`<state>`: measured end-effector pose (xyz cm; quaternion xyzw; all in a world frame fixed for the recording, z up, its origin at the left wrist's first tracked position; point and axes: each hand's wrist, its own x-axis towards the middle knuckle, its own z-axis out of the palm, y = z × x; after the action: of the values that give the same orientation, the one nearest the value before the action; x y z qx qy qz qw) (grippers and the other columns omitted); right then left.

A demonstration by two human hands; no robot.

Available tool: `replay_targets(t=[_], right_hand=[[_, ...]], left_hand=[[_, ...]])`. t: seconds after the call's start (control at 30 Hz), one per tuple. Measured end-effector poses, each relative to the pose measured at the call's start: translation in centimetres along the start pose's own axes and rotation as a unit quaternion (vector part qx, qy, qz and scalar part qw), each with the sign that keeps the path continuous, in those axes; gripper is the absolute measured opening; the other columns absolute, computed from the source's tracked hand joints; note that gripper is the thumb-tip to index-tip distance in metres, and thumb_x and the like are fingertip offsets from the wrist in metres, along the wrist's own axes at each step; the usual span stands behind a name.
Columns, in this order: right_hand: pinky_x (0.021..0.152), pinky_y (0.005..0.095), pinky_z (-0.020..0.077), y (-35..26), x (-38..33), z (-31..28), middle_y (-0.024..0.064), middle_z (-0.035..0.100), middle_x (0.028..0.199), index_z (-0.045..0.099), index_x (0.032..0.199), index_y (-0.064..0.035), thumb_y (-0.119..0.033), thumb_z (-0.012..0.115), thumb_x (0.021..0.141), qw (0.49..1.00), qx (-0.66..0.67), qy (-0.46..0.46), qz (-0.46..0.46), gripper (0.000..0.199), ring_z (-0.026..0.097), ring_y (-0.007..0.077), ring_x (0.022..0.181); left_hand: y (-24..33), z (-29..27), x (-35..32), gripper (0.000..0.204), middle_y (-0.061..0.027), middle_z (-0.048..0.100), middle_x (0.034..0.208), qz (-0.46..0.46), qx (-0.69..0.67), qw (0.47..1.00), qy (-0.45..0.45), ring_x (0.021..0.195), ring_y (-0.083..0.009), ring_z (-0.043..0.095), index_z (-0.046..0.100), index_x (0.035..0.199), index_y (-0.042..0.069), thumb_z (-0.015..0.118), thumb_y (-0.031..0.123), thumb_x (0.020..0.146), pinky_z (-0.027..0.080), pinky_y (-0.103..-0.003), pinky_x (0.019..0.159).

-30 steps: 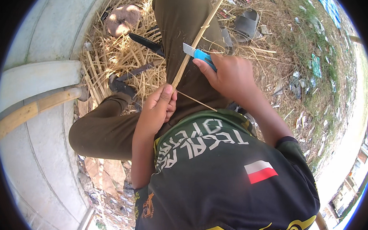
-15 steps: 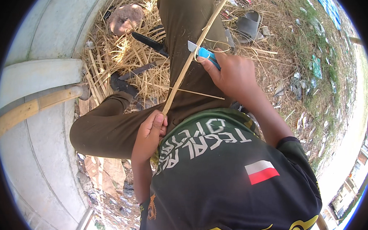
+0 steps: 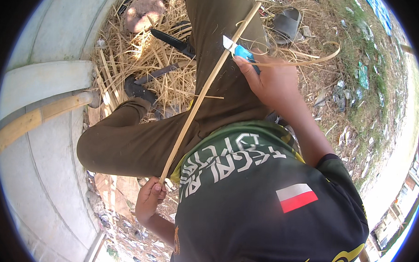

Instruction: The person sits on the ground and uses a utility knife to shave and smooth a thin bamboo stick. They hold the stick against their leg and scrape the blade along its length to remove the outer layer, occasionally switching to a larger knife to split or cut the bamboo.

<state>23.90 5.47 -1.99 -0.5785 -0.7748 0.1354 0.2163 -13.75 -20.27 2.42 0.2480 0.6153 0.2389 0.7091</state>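
Concrete curving wall (image 3: 46, 171) fills the whole left side, with a yellow wooden beam (image 3: 34, 120) lying along its ledge. Straw litter (image 3: 142, 68) covers the ground beside it, and open dirt and grass stretch away at the right, leaving free room there. The person sits with olive-trousered legs (image 3: 140, 142) folded across the straw, in a dark printed shirt (image 3: 262, 202).

A long bamboo strip (image 3: 206, 87) lies across the lap, its long axis slanting from low near the left hip up toward the top edge of the straw patch, upper end pointing away from the body. The left hand (image 3: 149, 200) pinches its lower end, fingers (image 3: 157, 188) closed on the strip. The right hand (image 3: 269, 80) is wrapped around a blue-handled knife (image 3: 240, 50), whose short blade meets the strip near its upper part. A thin peeled shaving (image 3: 309, 60) curls off to the right from there.

On the straw lie a dark sheathed blade (image 3: 173, 39), a hatchet (image 3: 146, 85), a brown sandal (image 3: 144, 13) and a grey sandal (image 3: 287, 23).
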Motion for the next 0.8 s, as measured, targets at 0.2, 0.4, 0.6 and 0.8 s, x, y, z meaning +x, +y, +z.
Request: replay_targets(t=[0.2, 0.4, 0.6, 0.8], right_hand=[[0.047, 0.0476, 0.0484, 0.0, 0.0, 0.3, 0.013, 0.062, 0.056, 0.064, 0.078, -0.0058, -0.058, 0.058, 0.102, 0.999, -0.036, 0.01, 0.01, 0.058, 0.065, 0.0364, 0.051], [0.047, 0.047, 0.048, -0.3, 0.0, 0.5, 0.0131, 0.062, 0.056, 0.058, 0.074, -0.0066, -0.059, 0.059, 0.101, 0.999, -0.045, 0.016, -0.01, 0.059, 0.065, 0.0346, 0.05], [0.049, 0.048, 0.0482, -0.9, -0.3, 0.1, 0.0151, 0.061, 0.057, 0.059, 0.078, -0.0051, -0.056, 0.057, 0.104, 0.998, -0.06, 0.0, -0.003, 0.057, 0.063, 0.0372, 0.051], [0.056, 0.0495, 0.047, 0.8, 0.1, 0.4, 0.0215, 0.059, 0.059, 0.063, 0.085, 0.0008, -0.055, 0.05, 0.108, 0.979, 0.145, 0.052, 0.136, 0.062, 0.063, 0.0439, 0.059]], left_hand=[[-3.8, -2.6, -6.6, 0.031, 0.0027, 0.046, 0.069, 0.001, 0.0, 0.997, 0.075, 0.059, -0.0042, 0.037, 0.059, 0.097, 0.001, 0.057, 0.028, 0.11, 0.028, -0.023, 0.053], [-4.2, -3.1, -8.5, 0.033, 0.0015, 0.047, 0.065, -0.005, 0.012, 0.995, 0.1, 0.057, -0.005, 0.037, 0.061, 0.097, -0.002, 0.059, 0.029, 0.109, 0.028, -0.023, 0.052], [-5.2, -4.8, -8.9, 0.034, 0.0002, 0.049, 0.066, 0.001, -0.01, 0.995, 0.097, 0.056, -0.0053, 0.038, 0.061, 0.096, -0.003, 0.061, 0.03, 0.108, 0.028, -0.023, 0.051], [-22.3, -9.9, -21.9, 0.03, -0.0014, 0.049, 0.068, 0.127, -0.201, 0.907, 0.347, 0.051, -0.0044, 0.034, 0.058, 0.099, -0.001, 0.058, 0.027, 0.109, 0.024, -0.024, 0.042]])
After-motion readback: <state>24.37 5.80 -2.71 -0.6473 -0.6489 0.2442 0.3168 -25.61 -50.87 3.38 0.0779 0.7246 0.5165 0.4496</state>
